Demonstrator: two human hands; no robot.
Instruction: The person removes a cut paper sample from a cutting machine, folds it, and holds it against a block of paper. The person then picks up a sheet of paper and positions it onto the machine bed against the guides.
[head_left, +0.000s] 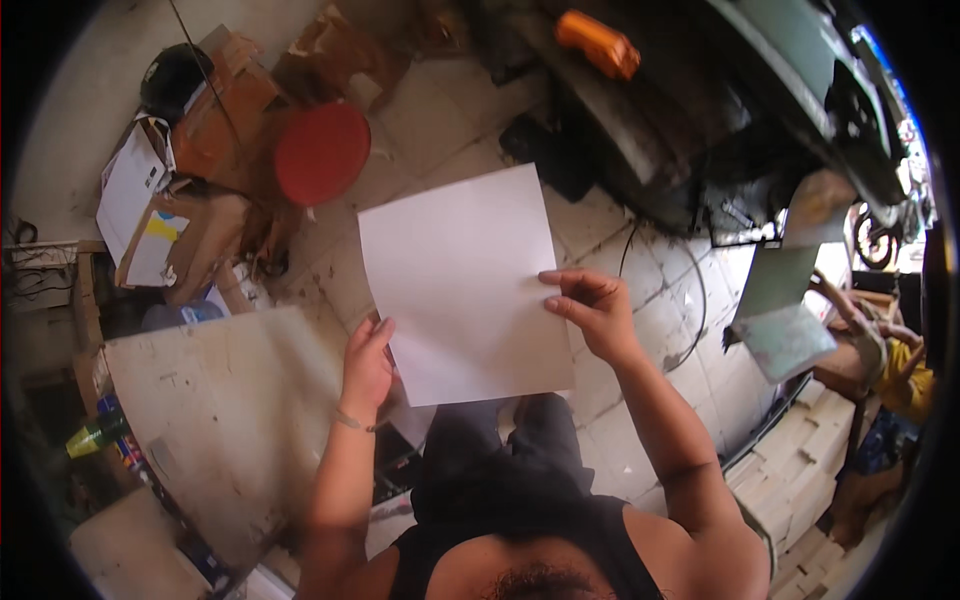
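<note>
The left hand [366, 372] pinches the paper [462, 285] at left, while the right hand [600, 308], its grip unclear, could, if loose, let it droop.

Hands [368, 365] [598, 312] hold white paper [460, 290]; tiled floor [625, 440] below.

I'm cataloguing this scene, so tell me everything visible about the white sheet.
The sheet is plain, white, thin and rectangular, apparently paper or card. It is unfolded, unmarked as far as visible, slightly skewed in view, above the tiled floor. The left hand holds its lower left edge, thumb on top; the right hand touches its right side.
</note>
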